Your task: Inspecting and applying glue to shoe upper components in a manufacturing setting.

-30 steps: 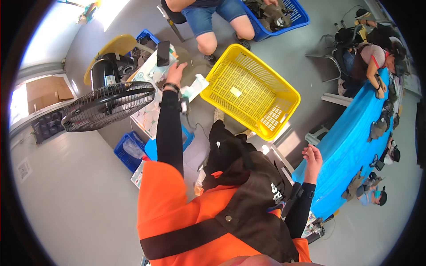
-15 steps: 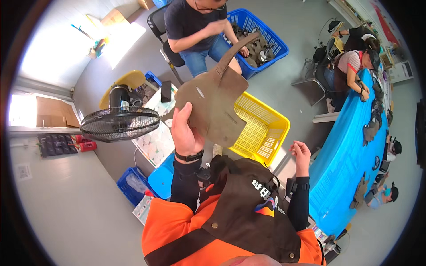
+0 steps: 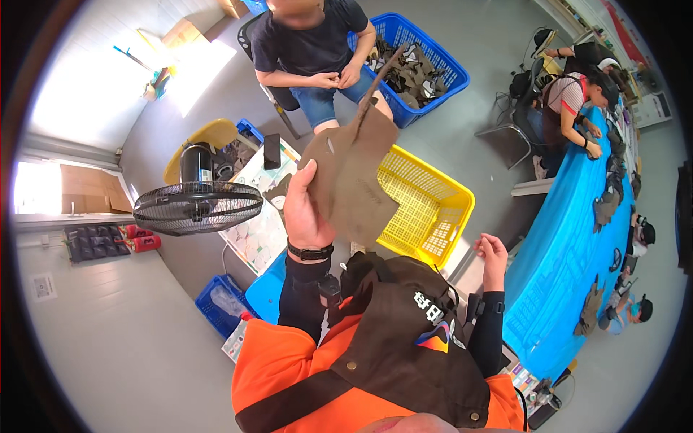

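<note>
My left hand (image 3: 307,216) is closed on the edge of a flat grey-brown piece (image 3: 354,180), thin like leather or cloth, with a long narrow tail pointing up and away. The piece hangs in the air in front of my chest and covers part of the yellow basket behind it. It has a small pale slit or mark near its left side and a notched lower right edge. My right hand (image 3: 492,260) is raised to the right of the yellow plastic basket (image 3: 462,209), fingers loosely bent and apart, holding nothing I can see.
A black fan (image 3: 198,206) stands left, beside a small table with a phone (image 3: 271,151). Opposite me sits a person (image 3: 310,58) next to a blue basket (image 3: 455,79) of similar brown pieces. People work along a blue-covered table (image 3: 541,289) at right.
The held piece has turned, so it looks narrower, its tail thinner and steeper. The seated person's hands have come together in the lap. My right hand has barely moved.
</note>
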A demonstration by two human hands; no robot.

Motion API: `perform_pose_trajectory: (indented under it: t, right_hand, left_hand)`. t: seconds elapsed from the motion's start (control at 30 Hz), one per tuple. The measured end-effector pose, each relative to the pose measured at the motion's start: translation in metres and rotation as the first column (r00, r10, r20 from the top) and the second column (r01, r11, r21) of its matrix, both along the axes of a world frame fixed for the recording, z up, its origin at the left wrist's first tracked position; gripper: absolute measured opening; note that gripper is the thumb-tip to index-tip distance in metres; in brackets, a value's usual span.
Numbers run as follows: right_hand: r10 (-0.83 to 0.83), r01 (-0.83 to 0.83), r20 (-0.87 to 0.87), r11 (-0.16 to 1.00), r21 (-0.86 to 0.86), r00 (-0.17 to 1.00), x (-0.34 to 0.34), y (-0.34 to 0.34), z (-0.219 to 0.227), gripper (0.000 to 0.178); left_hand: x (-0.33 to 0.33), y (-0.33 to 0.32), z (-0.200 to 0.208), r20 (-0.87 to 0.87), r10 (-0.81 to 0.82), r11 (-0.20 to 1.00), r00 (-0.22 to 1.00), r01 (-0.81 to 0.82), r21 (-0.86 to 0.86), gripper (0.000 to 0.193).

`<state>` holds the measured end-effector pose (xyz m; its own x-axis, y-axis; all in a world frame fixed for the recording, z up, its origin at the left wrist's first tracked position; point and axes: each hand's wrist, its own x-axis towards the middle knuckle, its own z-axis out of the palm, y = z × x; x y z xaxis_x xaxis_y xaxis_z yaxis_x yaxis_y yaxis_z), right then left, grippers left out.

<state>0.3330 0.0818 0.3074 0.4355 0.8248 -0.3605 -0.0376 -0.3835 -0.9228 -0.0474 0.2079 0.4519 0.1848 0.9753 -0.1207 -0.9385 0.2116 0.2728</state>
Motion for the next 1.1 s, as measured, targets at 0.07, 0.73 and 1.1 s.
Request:
perform_pose_trajectory:
  t: [0.07,0.73,1.1]
  right_hand:
    - [0.002,-0.002,-0.009,1.000,0.005,1.000,0.000,-0.002,-0.003,0.016]
    - [0.060,-0.060,0.027,0.998,-0.023,0.998,-0.009,0.005,-0.003,0.015]
    - [0.058,-0.057,0.034,0.997,-0.043,0.998,-0.006,-0.004,-0.005,0.015]
  left_hand:
    - [0.007,-0.005,0.001,-0.371,0.248,0.969,0.895,-0.237,0.076,0.033]
    - [0.002,-0.002,-0.027,-0.174,0.134,0.990,0.976,-0.123,0.069,0.039]
    - [0.010,-0.006,-0.021,-0.178,0.130,0.988,0.976,-0.113,0.103,0.040]
